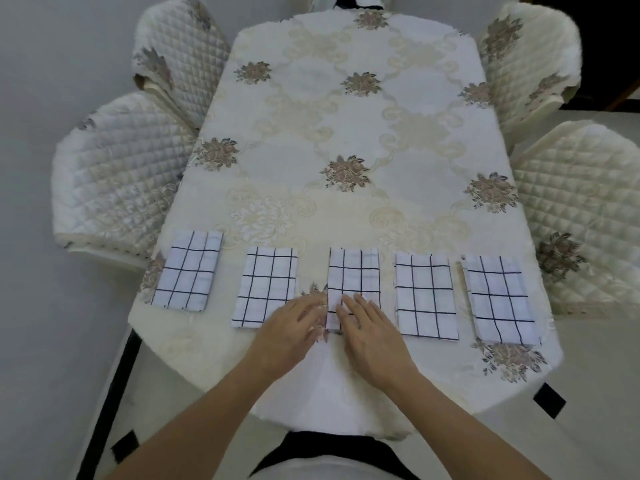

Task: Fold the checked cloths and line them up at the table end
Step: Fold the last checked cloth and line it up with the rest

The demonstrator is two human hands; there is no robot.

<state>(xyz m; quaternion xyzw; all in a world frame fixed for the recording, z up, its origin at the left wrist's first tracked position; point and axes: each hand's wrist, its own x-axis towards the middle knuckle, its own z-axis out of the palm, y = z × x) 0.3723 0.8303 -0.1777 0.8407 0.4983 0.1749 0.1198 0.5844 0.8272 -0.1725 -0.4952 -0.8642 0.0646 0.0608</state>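
Cloths sat five in a row along the near end of the table (346, 209), all folded to narrow rectangles, none touching its neighbour.

Right hand (372, 332) lay flat on the near part of the middle cloth (354, 271). Its fingers (356, 304) were straight and close together, pressing down, gripping nothing.

Left hand (294, 327) lay flat just beside it, fingers (311, 306) straight and slightly blurred, with the tips at the middle cloth's left edge. Could not tell whether they rested on that edge or stopped just short. That hand also covered the near right corner of the second cloth (266, 285). Hands were close together, with no contact between them that I could see.

Relative to the fingers:
- Middle cloth stretched ahead of both sets of fingertips, away from the person.
- Second cloth ran left of the left fingertips. First cloth (187, 271) was further left again and tilted a little.
- Fourth cloth (426, 296) lay just right of the right fingers. Fifth cloth (498, 299) was beyond it, near the table's right corner.

Table cover was cream with flower motifs.

Quilted chairs stood on both long sides. Near-left chair (117, 174) and far-left chair (176, 53) were out left of the hands. Near-right chair (581, 209) and far-right chair (526, 57) were out right.
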